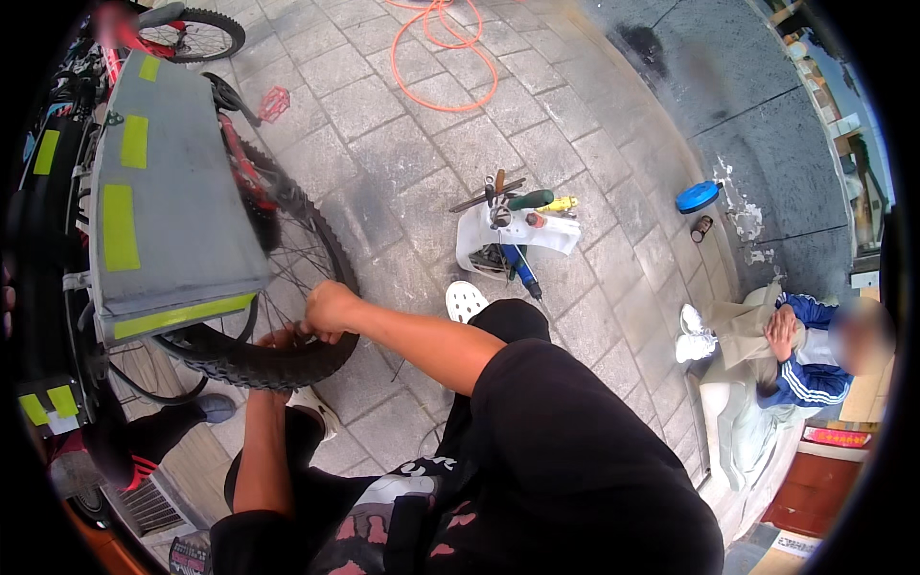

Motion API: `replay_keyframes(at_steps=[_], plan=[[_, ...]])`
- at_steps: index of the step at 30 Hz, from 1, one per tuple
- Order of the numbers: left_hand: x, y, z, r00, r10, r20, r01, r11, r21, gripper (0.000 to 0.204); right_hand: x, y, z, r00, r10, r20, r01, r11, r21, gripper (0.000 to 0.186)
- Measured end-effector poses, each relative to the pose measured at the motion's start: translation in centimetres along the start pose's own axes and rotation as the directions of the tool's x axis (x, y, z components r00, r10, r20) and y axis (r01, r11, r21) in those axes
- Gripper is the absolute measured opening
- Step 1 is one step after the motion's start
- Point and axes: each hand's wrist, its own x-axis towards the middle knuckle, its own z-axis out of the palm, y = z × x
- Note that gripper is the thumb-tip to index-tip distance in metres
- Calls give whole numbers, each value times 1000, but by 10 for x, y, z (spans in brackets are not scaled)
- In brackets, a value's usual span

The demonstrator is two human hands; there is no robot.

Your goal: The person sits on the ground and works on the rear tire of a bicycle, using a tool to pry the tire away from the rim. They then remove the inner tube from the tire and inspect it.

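Note:
A bicycle wheel (331, 356) with a black knobby tyre and thin spokes is in front of me, on the left. My left hand (278, 337) reaches up from beneath the tyre and wraps round its near side, fingers curled at the rim; the tyre hides much of the palm. Just right of it, my right hand (329, 311) is closed at the inner edge of the rim, among the spokes. Whatever its fingertips pinch is too small and covered to make out. A grey box (177, 192) with yellow-green reflective strips overhangs the wheel.
A cut-open white plastic container (565, 238) of hand tools stands on the paving, a green-handled tool (530, 199) on top. An orange hose (395, 59) lies farther off. A seated person (810, 350) is at right; another person's dark shoe (218, 407) is at left. A blue round object (698, 197) lies far right.

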Motion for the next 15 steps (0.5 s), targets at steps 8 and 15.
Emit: replay_keyframes(at_steps=[8,15], plan=[[20,-4,-21,863,-278,421,299,954,17,31,8,11,9,969,-212,129,248,833,-495,36],[10,1,-2,833,-209,512,284,956,-72,29,-4,6,-4,957,-156,245,195,970,-145,29]])
